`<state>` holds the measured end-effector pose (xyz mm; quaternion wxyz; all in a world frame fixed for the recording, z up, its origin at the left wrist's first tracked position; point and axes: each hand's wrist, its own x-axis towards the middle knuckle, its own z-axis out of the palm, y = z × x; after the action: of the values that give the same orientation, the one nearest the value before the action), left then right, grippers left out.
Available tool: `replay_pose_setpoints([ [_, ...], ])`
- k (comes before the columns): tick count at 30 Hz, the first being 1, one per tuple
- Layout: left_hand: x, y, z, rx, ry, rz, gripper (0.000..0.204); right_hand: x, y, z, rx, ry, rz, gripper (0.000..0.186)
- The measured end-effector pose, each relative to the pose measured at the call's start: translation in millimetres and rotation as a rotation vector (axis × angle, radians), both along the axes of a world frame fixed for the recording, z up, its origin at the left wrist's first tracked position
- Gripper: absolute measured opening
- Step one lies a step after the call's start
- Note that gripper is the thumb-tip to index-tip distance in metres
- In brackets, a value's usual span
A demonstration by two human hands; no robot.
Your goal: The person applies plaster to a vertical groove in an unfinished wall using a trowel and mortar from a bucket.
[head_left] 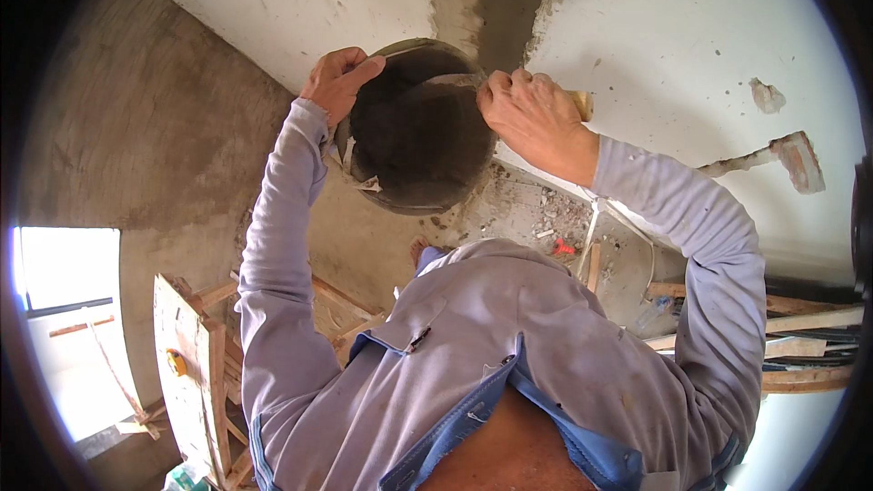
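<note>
Mortar-caked round pan (414,132) tilted mouth toward camera (rim gripped), hands (338,82) raised

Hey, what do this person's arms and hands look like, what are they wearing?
Both hands, the left hand and the right hand, are bare, without gloves. The arms are covered to the wrists by long sleeves of a pale lavender-grey work shirt, faintly smudged, with blue lining at its open front.

A building site: bare plastered walls (136,127), floor rubble (546,218) and stacked timber (800,345).
</note>
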<state>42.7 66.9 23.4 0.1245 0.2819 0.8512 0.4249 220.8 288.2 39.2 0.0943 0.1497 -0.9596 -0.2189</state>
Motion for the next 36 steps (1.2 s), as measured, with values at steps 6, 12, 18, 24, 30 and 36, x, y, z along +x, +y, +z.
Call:
replay_pose_setpoints([
  [6, 27.9, 10.1, 5.5, 0.034, -0.008, -0.078, 0.039, 9.0, 22.9, -44.4, -0.43, -0.096, 0.088, 0.012],
  [12, 58.2, 10.0, 11.2, 0.019, 0.021, -0.067, 0.043, 19.1, 5.0, -51.3, -0.665, -0.704, -0.099, 0.025],
  [18, 89.4, 12.6, 11.0, 0.045, 0.116, 0.041, 0.042, 29.6, 4.7, -61.2, -0.947, -0.835, -0.058, 0.035],
  [24, 95.5, -2.8, -22.7, 0.297, 0.051, 0.247, 0.042, 33.8, 37.0, -49.9, -1.036, -0.77, 0.021, 0.04],
  [30, 94.5, -33.1, -89.7, 0.426, -0.003, 0.485, 0.036, 37.8, 87.4, 35.7, -0.96, -0.787, 0.126, 0.036],
  [36, 112.0, -77.5, -161.9, 0.249, -0.002, 0.669, 0.041, 21.0, 145.7, 136.1, -1.368, -1.144, -0.234, 0.026],
])
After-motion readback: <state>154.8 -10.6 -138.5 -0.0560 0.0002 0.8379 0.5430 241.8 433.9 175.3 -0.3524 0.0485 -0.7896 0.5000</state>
